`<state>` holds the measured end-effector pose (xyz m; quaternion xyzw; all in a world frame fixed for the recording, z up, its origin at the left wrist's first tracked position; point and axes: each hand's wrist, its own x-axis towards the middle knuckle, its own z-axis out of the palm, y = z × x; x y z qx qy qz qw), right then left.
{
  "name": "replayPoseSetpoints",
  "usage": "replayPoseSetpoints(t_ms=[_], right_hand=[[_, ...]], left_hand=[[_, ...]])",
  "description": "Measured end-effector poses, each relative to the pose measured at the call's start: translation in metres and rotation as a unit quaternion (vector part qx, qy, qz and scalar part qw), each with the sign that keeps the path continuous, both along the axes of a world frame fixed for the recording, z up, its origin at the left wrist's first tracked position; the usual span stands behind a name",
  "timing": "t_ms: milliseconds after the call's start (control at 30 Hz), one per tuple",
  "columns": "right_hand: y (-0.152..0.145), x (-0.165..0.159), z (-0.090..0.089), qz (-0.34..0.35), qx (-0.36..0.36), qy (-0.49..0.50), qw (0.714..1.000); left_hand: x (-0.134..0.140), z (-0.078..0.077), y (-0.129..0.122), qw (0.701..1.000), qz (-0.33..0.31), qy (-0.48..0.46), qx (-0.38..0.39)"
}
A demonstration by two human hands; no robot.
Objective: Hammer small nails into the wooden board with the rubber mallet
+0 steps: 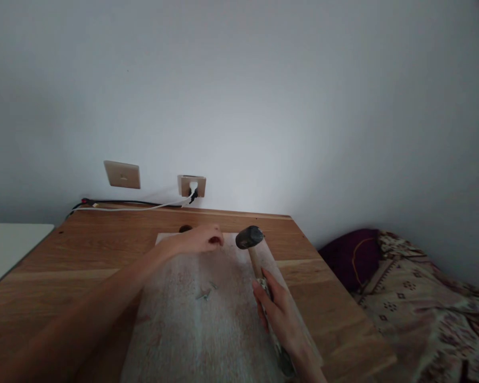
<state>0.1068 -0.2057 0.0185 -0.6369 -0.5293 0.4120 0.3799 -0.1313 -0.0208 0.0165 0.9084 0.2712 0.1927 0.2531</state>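
A mallet [249, 237] with a dark head is held by its handle in my right hand [277, 306], the head raised toward the far right corner of a worn, whitish wooden board [175, 330]. Over the far part of this board is my left hand [204, 238], its fingers curled together. Whatever sits between those fingertips is too small or hidden to make out. Several small metal pieces, like nails or screws [204, 294], lie loose near the board's middle. Just behind my left wrist, a dark round object [186, 228] shows in part.
The board lies on a wooden table [343, 324] against a white wall. A socket with plugs [193, 186] and a blank wall plate [122, 174] are above the back edge, where cables [131, 208] run. Patterned bedding [407, 298] and a purple cushion [351, 258] lie right.
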Motion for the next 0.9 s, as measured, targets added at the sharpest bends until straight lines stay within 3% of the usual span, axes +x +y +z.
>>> replayPoseSetpoints(t_ms=[100, 233, 600, 800, 900], right_hand=[[0.002, -0.004, -0.006, 0.004, 0.000, 0.007, 1.000], [0.004, -0.006, -0.017, 0.019, -0.005, 0.022, 1.000], [0.003, -0.010, -0.019, 0.048, 0.007, -0.002, 0.999], [0.005, -0.016, -0.014, 0.084, 0.015, -0.026, 0.996], [0.008, -0.020, -0.012, 0.096, 0.023, -0.049, 0.994]], left_hand=[[-0.012, -0.020, 0.005, 0.997, 0.056, -0.048, 0.011], [-0.015, -0.036, -0.003, 0.994, 0.074, -0.076, 0.007], [-0.018, -0.036, -0.011, 0.995, 0.051, -0.089, -0.007], [-0.015, -0.038, -0.016, 0.984, 0.103, -0.126, -0.078], [-0.015, -0.038, -0.015, 0.983, 0.104, -0.127, -0.077]])
